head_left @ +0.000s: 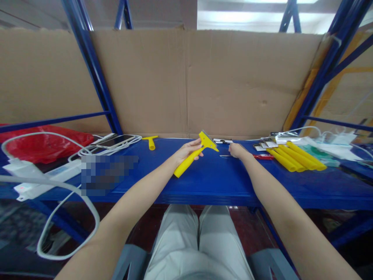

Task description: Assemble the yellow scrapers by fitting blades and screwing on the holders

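Note:
My left hand [189, 151] is wrapped round the neck of a yellow scraper [184, 165], whose wide head points up and right and whose handle slants down to the left. A metal edge shows at the top of its head. My right hand [237, 151] is closed low over the tabletop; what its fingers hold, if anything, is hidden. Partly behind that hand lies a screwdriver [264, 157], its red handle to the right and its thin shaft to the left. Just beyond the fingers is a small white and black piece [223, 141].
Several yellow handles [303, 157] lie at the right of the blue table [204, 186], by metal-looking scraper heads [262, 145]. Another yellow scraper part [151, 143] stands back left. A red bag [46, 142], white cables and a power strip [49, 181] crowd the left. Cardboard [186, 85] walls the back.

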Available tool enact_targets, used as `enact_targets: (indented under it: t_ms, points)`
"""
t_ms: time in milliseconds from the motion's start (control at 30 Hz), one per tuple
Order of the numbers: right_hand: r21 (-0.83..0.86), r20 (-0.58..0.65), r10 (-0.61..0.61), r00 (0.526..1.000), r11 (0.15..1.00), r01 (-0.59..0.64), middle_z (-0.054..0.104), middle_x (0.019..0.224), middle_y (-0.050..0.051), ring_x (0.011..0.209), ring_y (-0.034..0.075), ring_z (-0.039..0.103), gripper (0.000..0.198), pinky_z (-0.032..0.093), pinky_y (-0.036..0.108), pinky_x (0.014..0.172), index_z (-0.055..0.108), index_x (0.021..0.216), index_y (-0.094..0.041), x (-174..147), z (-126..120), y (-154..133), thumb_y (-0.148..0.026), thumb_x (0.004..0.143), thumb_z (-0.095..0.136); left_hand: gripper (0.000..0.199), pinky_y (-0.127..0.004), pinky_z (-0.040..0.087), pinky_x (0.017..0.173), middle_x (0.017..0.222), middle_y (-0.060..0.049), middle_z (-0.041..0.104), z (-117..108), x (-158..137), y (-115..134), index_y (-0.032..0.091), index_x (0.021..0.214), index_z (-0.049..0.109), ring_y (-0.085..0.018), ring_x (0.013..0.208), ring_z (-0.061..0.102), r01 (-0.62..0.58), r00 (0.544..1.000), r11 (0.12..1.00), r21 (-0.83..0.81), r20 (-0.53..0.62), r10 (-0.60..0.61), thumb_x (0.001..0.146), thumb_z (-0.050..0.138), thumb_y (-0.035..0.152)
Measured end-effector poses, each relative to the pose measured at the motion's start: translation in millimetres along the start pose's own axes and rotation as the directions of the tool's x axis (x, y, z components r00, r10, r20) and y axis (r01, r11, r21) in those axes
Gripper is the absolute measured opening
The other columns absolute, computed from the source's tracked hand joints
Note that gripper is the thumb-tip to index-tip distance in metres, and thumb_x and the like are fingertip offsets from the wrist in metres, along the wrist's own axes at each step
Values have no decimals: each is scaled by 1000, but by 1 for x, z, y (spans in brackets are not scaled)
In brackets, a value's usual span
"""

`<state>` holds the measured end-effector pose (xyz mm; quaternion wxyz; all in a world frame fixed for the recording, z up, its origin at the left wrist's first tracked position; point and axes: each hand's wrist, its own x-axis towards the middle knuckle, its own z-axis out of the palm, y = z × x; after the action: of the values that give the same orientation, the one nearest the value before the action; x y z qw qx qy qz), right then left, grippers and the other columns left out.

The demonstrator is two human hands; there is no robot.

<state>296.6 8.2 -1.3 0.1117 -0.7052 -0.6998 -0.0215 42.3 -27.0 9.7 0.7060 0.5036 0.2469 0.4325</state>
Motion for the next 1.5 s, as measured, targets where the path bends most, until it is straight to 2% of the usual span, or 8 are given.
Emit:
enact_targets:
  t_ms: [200, 467, 933, 1033, 1133, 1267, 1367, 1500]
  points:
    - [-30, 48, 54, 997, 998, -53, 71, 100, 16, 95, 21, 66, 21, 46, 22, 75, 70, 96, -10, -3, -5, -2, -8, 83, 52, 55, -15, 37, 32, 86, -5, 68, -2, -5, 5, 19, 131, 52, -12, 49, 63, -15, 997, 998, -61, 78, 20, 80, 56, 0]
    - [-13, 35, 33, 999, 999, -32, 71, 92, 14, 88, 20, 66, 23, 44, 22, 70, 68, 96, -11, -14, -9, -4, -5, 81, 52, 50, -17, 38, 32, 90, -6, 68, -4, -6, 7, 18, 122, 58, -13, 48, 63, -25, 993, 998, -56, 110, 31, 76, 58, -1]
    - [182, -100, 16, 995, 983, 2, 67, 78, 9, 76, 16, 61, 19, 43, 24, 70, 59, 74, -15, -7, -5, -2, 0, 75, 48, 50, -16, 38, 32, 88, -7, 69, -5, -5, 7, 17, 126, 56, -13, 48, 64, -28, 997, 998, -57, 67, 32, 79, 57, 1]
    - [465, -294, 8, 956, 875, 136, 64, 79, 7, 76, 16, 58, 12, 44, 27, 75, 54, 72, -17, -1, -8, -9, -10, 78, 48, 52, -17, 37, 31, 85, -7, 69, -1, -3, 5, 14, 129, 54, -14, 48, 64, -41, 999, 998, -52, 19, 42, 79, 55, -2]
    - [724, -449, 2, 893, 586, 363, 60, 76, 3, 74, 15, 55, 8, 45, 30, 77, 52, 71, -19, -3, -11, -25, -23, 78, 52, 54, -17, 38, 31, 84, -7, 68, 3, -2, 4, 15, 132, 51, -15, 49, 64, -47, 999, 998, -49, -22, 46, 80, 54, -3]
    - [804, -527, -72, 847, 278, 525, 59, 84, 2, 80, 14, 53, 28, 44, 30, 78, 54, 77, -20, -16, -12, -57, -47, 75, 61, 55, -18, 40, 33, 90, -9, 68, 7, -1, 0, 14, 133, 50, -15, 50, 65, -51, 998, 998, -46, -48, 49, 81, 53, -3]
    - [808, -528, -157, 835, 209, 550, 59, 93, 3, 88, 16, 53, 36, 44, 30, 78, 54, 78, -21, -27, -10, -74, -55, 72, 64, 52, -18, 41, 34, 92, -9, 68, 11, -1, -3, 13, 131, 52, -15, 51, 66, -28, 999, 999, -29, -46, 27, 81, 55, -1]
    - [784, -538, -179, 824, 253, 567, 56, 102, 6, 97, 19, 52, 35, 44, 31, 78, 54, 76, -20, -32, -7, -82, -54, 73, 63, 50, -17, 42, 35, 94, -9, 69, 15, -3, -5, 15, 129, 54, -14, 52, 66, 1, 1000, 1000, -32, -19, -2, 82, 57, 1]
